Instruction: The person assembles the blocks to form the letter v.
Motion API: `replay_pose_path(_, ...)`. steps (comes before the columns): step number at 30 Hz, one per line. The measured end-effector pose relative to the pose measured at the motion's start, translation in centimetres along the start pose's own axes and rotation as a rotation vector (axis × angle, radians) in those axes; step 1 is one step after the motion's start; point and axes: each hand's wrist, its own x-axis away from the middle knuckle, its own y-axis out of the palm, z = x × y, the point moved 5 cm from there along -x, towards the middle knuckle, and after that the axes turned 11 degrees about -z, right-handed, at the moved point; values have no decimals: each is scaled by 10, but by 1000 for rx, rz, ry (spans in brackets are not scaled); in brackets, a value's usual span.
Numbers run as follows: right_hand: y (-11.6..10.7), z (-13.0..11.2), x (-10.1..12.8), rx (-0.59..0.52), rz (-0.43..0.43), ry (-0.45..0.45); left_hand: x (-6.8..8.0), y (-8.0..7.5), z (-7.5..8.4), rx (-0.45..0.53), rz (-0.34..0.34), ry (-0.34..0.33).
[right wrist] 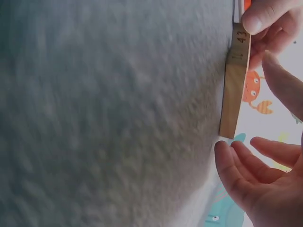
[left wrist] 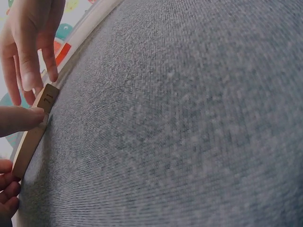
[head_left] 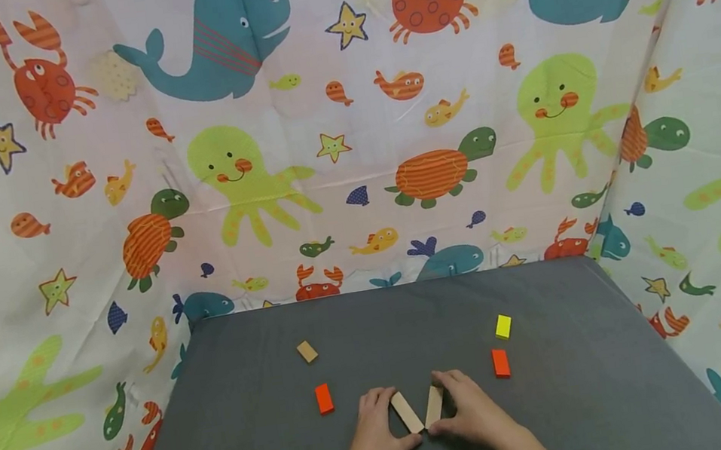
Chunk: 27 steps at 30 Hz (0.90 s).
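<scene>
Head view: the left hand (head_left: 377, 428) and right hand (head_left: 470, 410) are each pinching a plain wooden plank (head_left: 406, 411) (head_left: 434, 405) into a V on the grey table (head_left: 592, 377); four small blocks are lying untouched.

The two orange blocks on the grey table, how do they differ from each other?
The left orange block lies beside the left hand, with a small plain wooden block beyond it; the right orange block lies beside the right hand, with a yellow block just beyond it. The left orange block sits slightly nearer the camera than the right orange block. Both are small orange rectangles lying flat, untouched, on the grey table.
</scene>
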Motion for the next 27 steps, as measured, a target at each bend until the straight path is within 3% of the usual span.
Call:
replay_pose_path(14,-28,8,3,-50,99,-5,-1,-1,5,-5,-20,-8)
replay_pose_path(27,-52,29,12,-68,225,56,-1,-5,13,-31,28,-10)
